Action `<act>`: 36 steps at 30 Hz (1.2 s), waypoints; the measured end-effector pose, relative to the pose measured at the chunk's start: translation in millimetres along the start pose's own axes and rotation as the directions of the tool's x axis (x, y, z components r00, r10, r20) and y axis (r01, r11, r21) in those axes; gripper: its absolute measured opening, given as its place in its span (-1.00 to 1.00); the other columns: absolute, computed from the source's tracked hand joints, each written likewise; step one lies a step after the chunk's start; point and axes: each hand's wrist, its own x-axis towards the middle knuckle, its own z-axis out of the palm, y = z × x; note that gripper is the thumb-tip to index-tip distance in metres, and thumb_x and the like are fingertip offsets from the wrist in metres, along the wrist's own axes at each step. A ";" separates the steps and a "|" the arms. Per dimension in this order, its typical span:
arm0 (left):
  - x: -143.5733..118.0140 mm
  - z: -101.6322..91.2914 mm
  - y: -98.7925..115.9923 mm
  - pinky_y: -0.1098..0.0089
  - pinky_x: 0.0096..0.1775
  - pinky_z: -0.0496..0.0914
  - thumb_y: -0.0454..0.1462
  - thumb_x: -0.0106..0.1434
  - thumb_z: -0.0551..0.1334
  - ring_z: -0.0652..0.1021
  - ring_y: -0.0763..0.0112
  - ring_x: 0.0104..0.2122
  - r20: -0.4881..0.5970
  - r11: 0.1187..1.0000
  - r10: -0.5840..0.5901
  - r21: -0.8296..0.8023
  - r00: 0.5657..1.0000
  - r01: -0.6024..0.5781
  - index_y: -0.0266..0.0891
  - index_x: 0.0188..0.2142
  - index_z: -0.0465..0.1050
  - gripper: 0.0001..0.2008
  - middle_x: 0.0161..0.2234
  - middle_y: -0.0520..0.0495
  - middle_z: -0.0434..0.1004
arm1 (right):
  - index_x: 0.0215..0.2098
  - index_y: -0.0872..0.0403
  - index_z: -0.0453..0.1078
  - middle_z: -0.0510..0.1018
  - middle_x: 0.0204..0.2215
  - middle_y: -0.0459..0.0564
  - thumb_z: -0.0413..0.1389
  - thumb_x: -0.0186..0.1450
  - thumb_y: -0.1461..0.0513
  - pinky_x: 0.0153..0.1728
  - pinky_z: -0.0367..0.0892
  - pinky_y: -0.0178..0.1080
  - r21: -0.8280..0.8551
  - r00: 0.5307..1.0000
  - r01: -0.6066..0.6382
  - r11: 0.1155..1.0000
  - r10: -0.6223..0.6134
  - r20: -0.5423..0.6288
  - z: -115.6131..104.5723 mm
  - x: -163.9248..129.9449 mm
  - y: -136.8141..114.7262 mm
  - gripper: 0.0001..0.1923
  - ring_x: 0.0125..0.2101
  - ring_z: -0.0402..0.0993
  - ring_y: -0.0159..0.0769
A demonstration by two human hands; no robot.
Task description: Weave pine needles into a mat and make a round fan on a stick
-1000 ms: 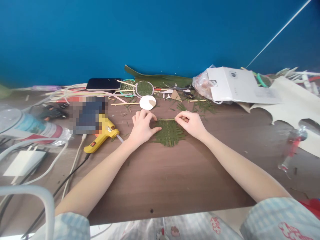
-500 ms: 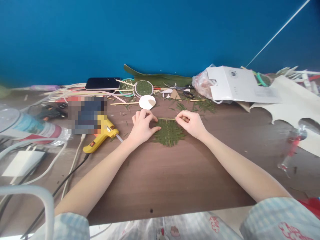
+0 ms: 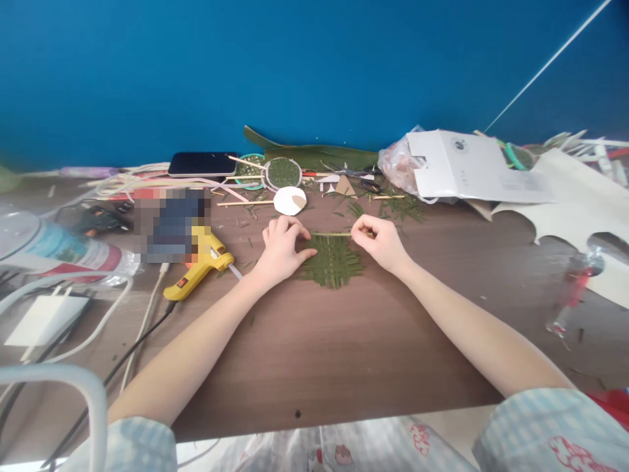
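Note:
A small mat woven from green leaf strips [image 3: 333, 262] lies on the brown table, with ragged strip ends around its sides. Along its far edge runs a thin, pale yellow-green leaf strip [image 3: 331, 234]. My right hand [image 3: 381, 241] pinches the strip's right end between thumb and fingers. My left hand [image 3: 285, 246] rests at the mat's left side, thumb apart from the bent fingers; its thumb tip touches the mat, and its index fingertip is at the strip's left end. Just beyond the left hand lies a white paper disc [image 3: 285, 200] on a thin stick.
Left of my arm lies a yellow glue gun [image 3: 196, 265] with its black cord. Further back are a phone [image 3: 202, 164], round woven fans [image 3: 284, 174], scissors [image 3: 369, 183] and leaf scraps [image 3: 400, 208]. At right stand a white box [image 3: 479, 167] and cut white sheet [image 3: 555, 196].
My right hand has shifted slightly to the right along the mat's far edge, and more of the pale strip shows. My left hand has barely moved.

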 end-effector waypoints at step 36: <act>-0.5 1.4 -1.9 0.23 -0.11 0.16 -0.22 0.08 0.31 0.27 0.22 -0.13 -0.009 1.000 0.023 0.002 1.000 -0.023 -0.21 -0.30 0.36 -0.79 -0.20 -0.04 0.31 | -0.56 0.11 0.33 0.24 -0.67 -0.17 0.11 0.12 0.16 -0.55 0.04 -0.34 0.010 0.950 -0.060 0.998 0.054 0.308 -20.7 8.1 12.0 -0.81 -0.60 0.12 -0.46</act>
